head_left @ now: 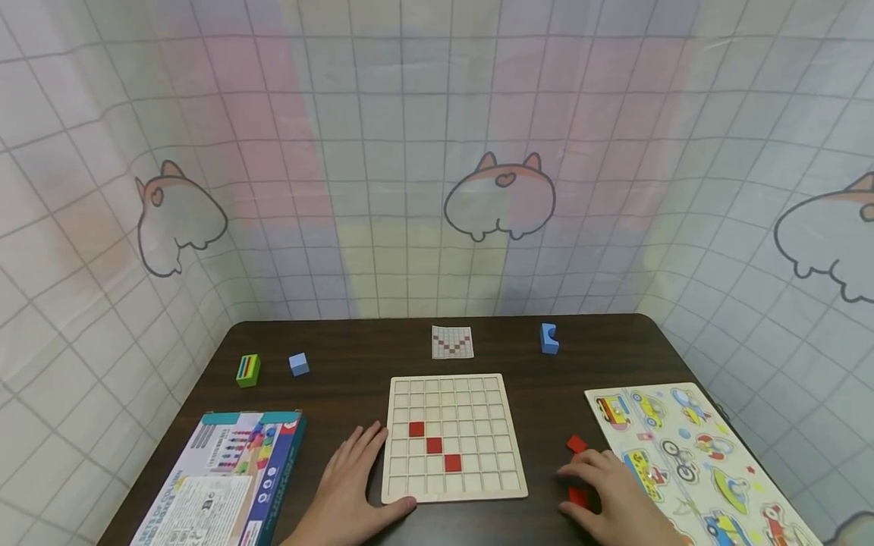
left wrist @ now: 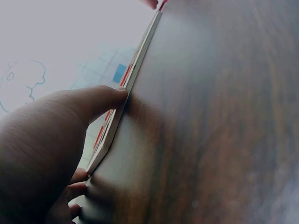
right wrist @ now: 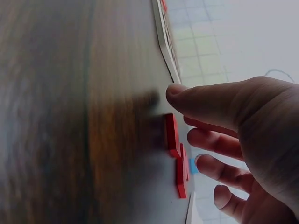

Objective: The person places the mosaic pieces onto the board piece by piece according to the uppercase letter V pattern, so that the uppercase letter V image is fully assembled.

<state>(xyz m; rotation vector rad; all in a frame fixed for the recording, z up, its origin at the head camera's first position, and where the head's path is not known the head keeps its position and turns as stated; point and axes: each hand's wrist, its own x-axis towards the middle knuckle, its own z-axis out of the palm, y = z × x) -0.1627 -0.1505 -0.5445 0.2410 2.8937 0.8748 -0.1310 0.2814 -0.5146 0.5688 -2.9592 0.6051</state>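
Note:
A pale wooden grid board [head_left: 478, 402] lies at the table's middle with three red tiles [head_left: 433, 445] set in a diagonal. My left hand [head_left: 362, 470] lies flat beside the board's left edge, thumb [left wrist: 105, 98] pressed against the board's rim [left wrist: 140, 56] near its front corner. My right hand [head_left: 594, 485] is on the table right of the board, fingers loosely spread over a loose red tile [head_left: 577, 497]; a second loose tile [head_left: 576, 444] sits just beyond the fingertips. In the right wrist view the thumb [right wrist: 196, 100] hovers by the two red tiles [right wrist: 172, 135] without gripping.
A small red-and-white pattern card [head_left: 452, 341] lies behind the board. A blue block [head_left: 548, 339] stands at the back right, a light blue cube [head_left: 298, 364] and a striped green block [head_left: 249, 370] at the back left. A toy box [head_left: 225, 478] lies front left, a vehicle puzzle [head_left: 690, 455] front right.

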